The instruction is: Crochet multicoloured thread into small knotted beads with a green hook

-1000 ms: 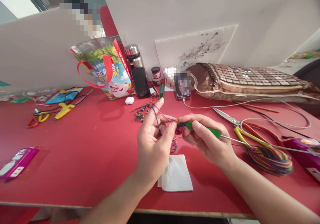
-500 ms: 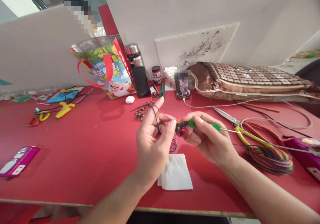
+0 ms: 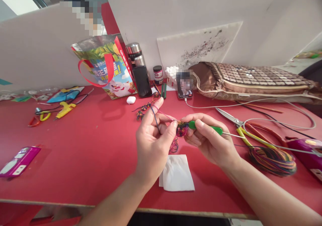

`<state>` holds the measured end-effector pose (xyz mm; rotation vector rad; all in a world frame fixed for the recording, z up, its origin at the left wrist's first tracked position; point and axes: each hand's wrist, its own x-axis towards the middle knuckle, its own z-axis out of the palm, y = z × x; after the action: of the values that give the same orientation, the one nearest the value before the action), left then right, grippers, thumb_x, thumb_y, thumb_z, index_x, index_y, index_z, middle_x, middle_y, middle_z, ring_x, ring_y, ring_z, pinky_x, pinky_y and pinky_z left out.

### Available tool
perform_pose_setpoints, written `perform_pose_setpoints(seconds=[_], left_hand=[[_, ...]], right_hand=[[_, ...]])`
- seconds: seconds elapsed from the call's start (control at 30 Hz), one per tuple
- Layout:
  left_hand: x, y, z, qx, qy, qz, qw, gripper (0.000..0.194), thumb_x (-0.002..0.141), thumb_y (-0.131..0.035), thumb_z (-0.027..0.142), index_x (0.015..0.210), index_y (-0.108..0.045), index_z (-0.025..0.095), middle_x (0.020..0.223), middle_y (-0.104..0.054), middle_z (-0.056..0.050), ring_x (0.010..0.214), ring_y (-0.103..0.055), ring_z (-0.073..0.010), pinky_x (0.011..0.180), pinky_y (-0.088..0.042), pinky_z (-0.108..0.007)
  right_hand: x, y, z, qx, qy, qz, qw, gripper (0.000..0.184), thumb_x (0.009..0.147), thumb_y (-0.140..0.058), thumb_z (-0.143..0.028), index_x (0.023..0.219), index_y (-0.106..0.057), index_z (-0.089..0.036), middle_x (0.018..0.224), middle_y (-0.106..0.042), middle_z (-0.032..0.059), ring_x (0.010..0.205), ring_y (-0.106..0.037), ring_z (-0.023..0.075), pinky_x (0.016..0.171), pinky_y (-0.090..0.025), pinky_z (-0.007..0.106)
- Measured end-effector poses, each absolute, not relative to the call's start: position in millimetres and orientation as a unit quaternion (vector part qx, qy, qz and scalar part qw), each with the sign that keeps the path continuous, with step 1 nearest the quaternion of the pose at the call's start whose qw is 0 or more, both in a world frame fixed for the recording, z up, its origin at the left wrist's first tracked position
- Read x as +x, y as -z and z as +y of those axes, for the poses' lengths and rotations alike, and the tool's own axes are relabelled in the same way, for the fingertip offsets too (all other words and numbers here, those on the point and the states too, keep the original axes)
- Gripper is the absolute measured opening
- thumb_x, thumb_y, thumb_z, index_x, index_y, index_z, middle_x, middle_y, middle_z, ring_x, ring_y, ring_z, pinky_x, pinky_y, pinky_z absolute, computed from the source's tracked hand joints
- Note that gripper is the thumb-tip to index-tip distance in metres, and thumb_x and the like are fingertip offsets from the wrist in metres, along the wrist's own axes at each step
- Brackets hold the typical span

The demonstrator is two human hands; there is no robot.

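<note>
My left hand [image 3: 153, 145] is raised over the red table [image 3: 83, 152], thumb and fingers pinching a small multicoloured crochet piece [image 3: 181, 129]. A strand of the yarn runs over its forefinger. My right hand [image 3: 211, 142] is closed round a green-handled crochet hook [image 3: 208, 128], whose tip sits at the crochet piece. The two hands nearly touch. A coil of multicoloured yarn [image 3: 273, 156] lies to the right of my right hand.
A folded white tissue [image 3: 176, 174] lies under the hands. Scissors [image 3: 230, 118], cables and a purple box [image 3: 305, 152] are at right. Behind stand a printed bag [image 3: 105, 68], a flask [image 3: 134, 53], two phones [image 3: 142, 81] and a brown bag [image 3: 251, 80]. A glue gun [image 3: 64, 109] lies at left.
Both hands have stayed in place; the crochet piece has turned a little between the fingers and the hook has shifted slightly.
</note>
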<state>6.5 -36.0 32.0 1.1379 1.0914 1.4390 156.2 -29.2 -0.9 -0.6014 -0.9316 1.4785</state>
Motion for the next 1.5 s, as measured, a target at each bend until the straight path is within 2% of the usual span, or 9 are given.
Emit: perform_pose_setpoints(seconds=[0.13, 0.33, 0.53, 0.8, 0.97, 1.13, 1.3, 1.5], left_hand=[[7, -32, -38, 0.469, -0.591, 0.447, 0.48, 0.054, 0.09, -0.084, 0.029, 0.142, -0.071, 0.027, 0.087, -0.072, -0.001, 0.062, -0.057, -0.0095, 0.054, -0.048, -0.02], [7, -32, -42, 0.483, -0.584, 0.445, 0.477, 0.051, 0.093, -0.082, 0.025, 0.143, -0.071, 0.027, 0.087, -0.073, 0.0, 0.062, -0.058, -0.0093, 0.056, -0.051, -0.02], [7, -31, -42, 0.477, -0.585, 0.439, 0.488, 0.052, 0.092, -0.082, 0.025, 0.143, -0.07, 0.028, 0.088, -0.074, 0.0, 0.062, -0.056, -0.0092, 0.055, -0.05, -0.021], [5, -31, -36, 0.478, -0.575, 0.439, 0.498, 0.053, 0.087, -0.084, 0.024, 0.139, -0.071, 0.024, 0.086, -0.072, 0.001, 0.058, -0.05, -0.0071, 0.052, -0.048, -0.02], [3, -30, -34, 0.486, -0.561, 0.443, 0.503, 0.059, 0.087, -0.083, 0.024, 0.144, -0.067, 0.022, 0.088, -0.071, 0.003, 0.054, -0.045, -0.0049, 0.051, -0.049, -0.019], [3, -33, -33, 0.479, -0.558, 0.45, 0.507, 0.065, 0.086, -0.081, 0.02, 0.148, -0.063, 0.02, 0.085, -0.07, 0.003, 0.055, -0.047, -0.0053, 0.052, -0.049, -0.019], [3, -35, -32, 0.479, -0.554, 0.445, 0.515, 0.065, 0.086, -0.08, 0.02, 0.148, -0.062, 0.02, 0.084, -0.069, 0.004, 0.054, -0.048, -0.0055, 0.05, -0.048, -0.019], [3, -37, -29, 0.486, -0.543, 0.448, 0.518, 0.06, 0.086, -0.082, 0.02, 0.144, -0.066, 0.019, 0.084, -0.067, 0.005, 0.054, -0.046, -0.0046, 0.05, -0.048, -0.019]], right_hand=[[157, 0, -29, -0.256, -0.638, -0.409, 0.6, 0.027, 0.092, -0.082, -0.046, 0.097, -0.081, -0.019, 0.059, -0.053, -0.0044, 0.048, -0.031, 0.0085, 0.049, -0.033, 0.029], [159, 1, -29, -0.252, -0.661, -0.394, 0.586, 0.028, 0.089, -0.085, -0.046, 0.093, -0.077, -0.02, 0.063, -0.062, -0.002, 0.047, -0.032, 0.0073, 0.048, -0.03, 0.027], [158, 2, -29, -0.24, -0.667, -0.389, 0.588, 0.027, 0.091, -0.084, -0.045, 0.092, -0.076, -0.019, 0.062, -0.063, -0.0021, 0.047, -0.033, 0.0072, 0.048, -0.03, 0.027], [161, 9, -30, -0.262, -0.64, -0.414, 0.592, 0.027, 0.094, -0.082, -0.046, 0.096, -0.077, -0.019, 0.067, -0.067, 0.0006, 0.051, -0.043, 0.0096, 0.051, -0.037, 0.027], [161, 9, -29, -0.268, -0.629, -0.427, 0.592, 0.029, 0.093, -0.084, -0.047, 0.095, -0.078, -0.019, 0.067, -0.068, 0.0006, 0.052, -0.046, 0.0093, 0.052, -0.041, 0.026], [161, 11, -30, -0.278, -0.613, -0.435, 0.598, 0.026, 0.094, -0.084, -0.047, 0.095, -0.08, -0.021, 0.069, -0.071, 0.0017, 0.056, -0.051, 0.0103, 0.054, -0.045, 0.025], [161, 13, -30, -0.261, -0.623, -0.421, 0.605, 0.02, 0.097, -0.082, -0.043, 0.097, -0.082, -0.023, 0.071, -0.072, 0.0011, 0.057, -0.052, 0.009, 0.057, -0.046, 0.024], [164, 8, -28, -0.28, -0.622, -0.426, 0.594, 0.026, 0.093, -0.085, -0.046, 0.096, -0.082, -0.021, 0.067, -0.067, -0.0002, 0.056, -0.05, 0.0096, 0.055, -0.044, 0.024]])
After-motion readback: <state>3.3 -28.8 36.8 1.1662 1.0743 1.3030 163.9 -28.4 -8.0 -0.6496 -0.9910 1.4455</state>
